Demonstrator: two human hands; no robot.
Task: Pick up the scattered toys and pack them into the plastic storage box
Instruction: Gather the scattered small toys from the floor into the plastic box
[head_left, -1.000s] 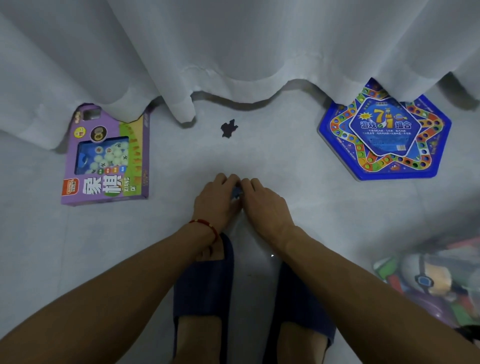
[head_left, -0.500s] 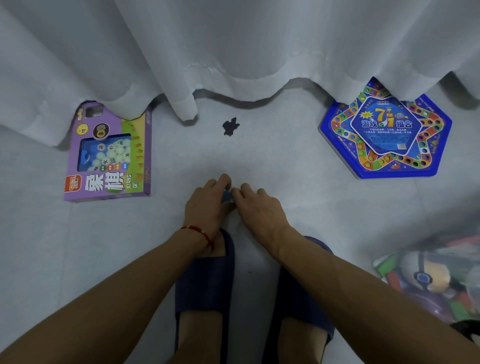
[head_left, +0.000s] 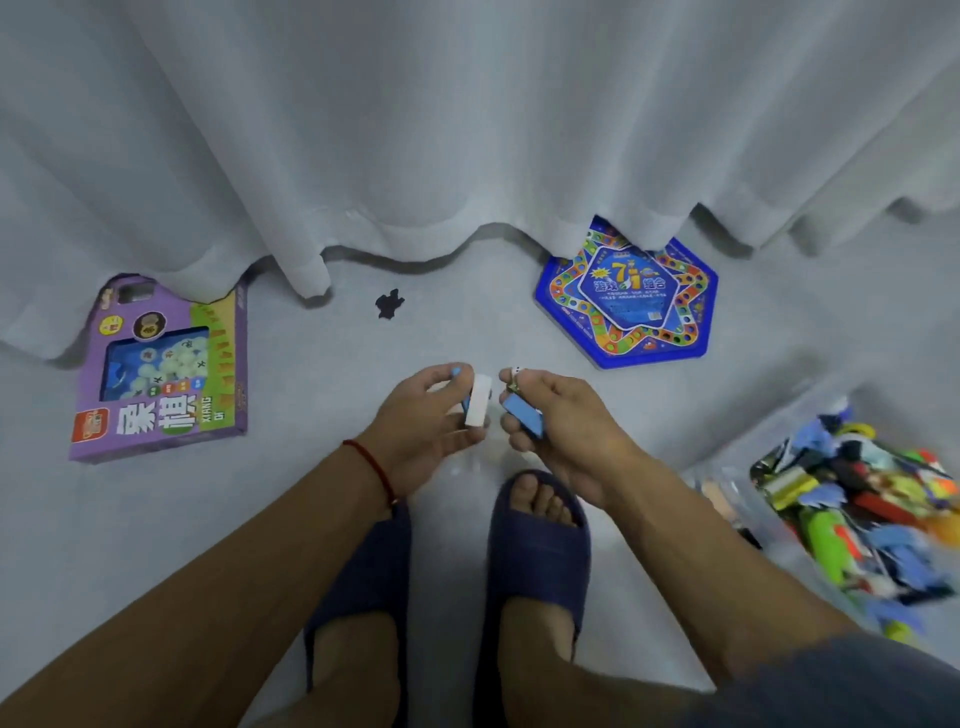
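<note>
With both hands raised over the floor (head_left: 311, 509), the left hand (head_left: 426, 415) pinches a white block (head_left: 479, 401) and the right hand (head_left: 558, 421) grips a blue block (head_left: 522, 413), likely bound for the storage box (head_left: 727, 483) at right.

Purple game box (head_left: 161, 374): "XIANG QI" + Chinese chars. Blue hexagon board (head_left: 631, 301): big "7".

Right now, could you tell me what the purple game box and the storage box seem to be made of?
Purple game box: likely printed cardboard with a clear window, judging by its flat creased edges. Storage box: clear plastic, since the toys show through its wall.
</note>
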